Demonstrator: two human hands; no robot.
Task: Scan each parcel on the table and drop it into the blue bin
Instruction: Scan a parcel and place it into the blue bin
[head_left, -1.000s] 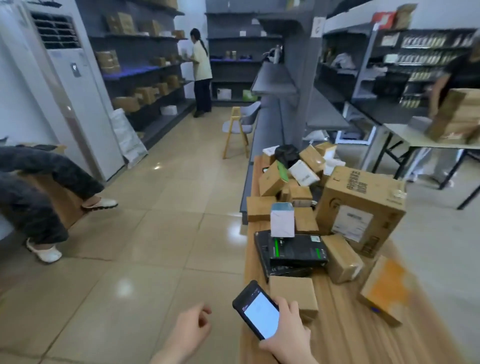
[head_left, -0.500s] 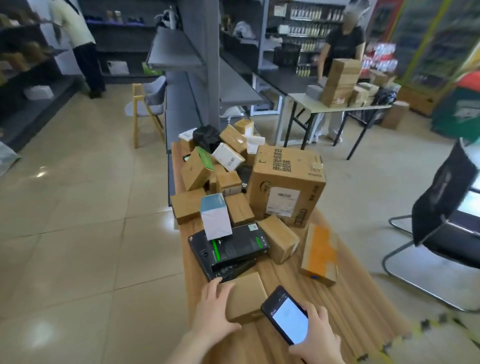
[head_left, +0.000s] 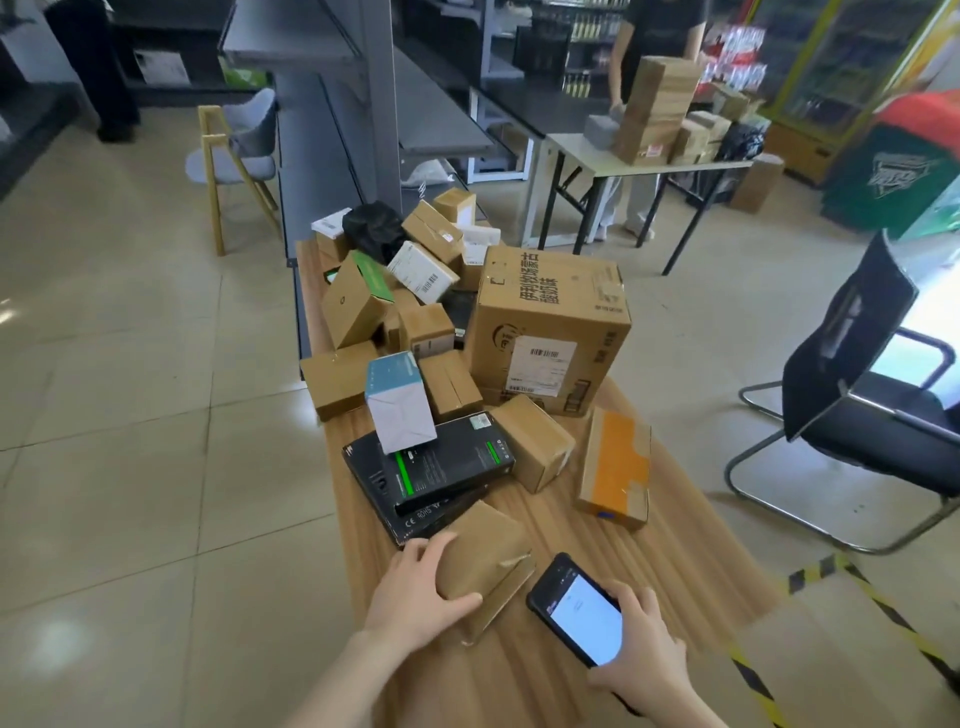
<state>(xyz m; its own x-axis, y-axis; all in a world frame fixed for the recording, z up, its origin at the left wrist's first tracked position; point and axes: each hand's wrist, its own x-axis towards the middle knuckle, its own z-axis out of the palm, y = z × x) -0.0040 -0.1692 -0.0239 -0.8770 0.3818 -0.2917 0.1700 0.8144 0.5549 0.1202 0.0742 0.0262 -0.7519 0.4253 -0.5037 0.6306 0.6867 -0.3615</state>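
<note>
A small brown cardboard parcel (head_left: 491, 558) lies tilted at the near end of the wooden table (head_left: 524, 675). My left hand (head_left: 415, 592) grips its left side, thumb along its near edge. My right hand (head_left: 647, 660) holds a black handheld scanner (head_left: 576, 608) with a lit white screen, just right of the parcel. Behind them lie black flat boxes (head_left: 431, 467), a white-and-blue box (head_left: 400, 402), an orange-taped parcel (head_left: 615, 467) and a large printed carton (head_left: 550, 327). No blue bin is in view.
Several more small parcels are heaped at the table's far end (head_left: 395, 260). Grey shelving (head_left: 363, 93) stands behind. A black chair (head_left: 862, 400) is at the right, a wooden chair (head_left: 234, 161) at the left. A person stands at a folding table (head_left: 649, 161) with stacked boxes.
The view swung from the left aisle to the table. My left hand came from off the table's edge onto the small brown parcel and closed on it; the parcel now sits tilted.
</note>
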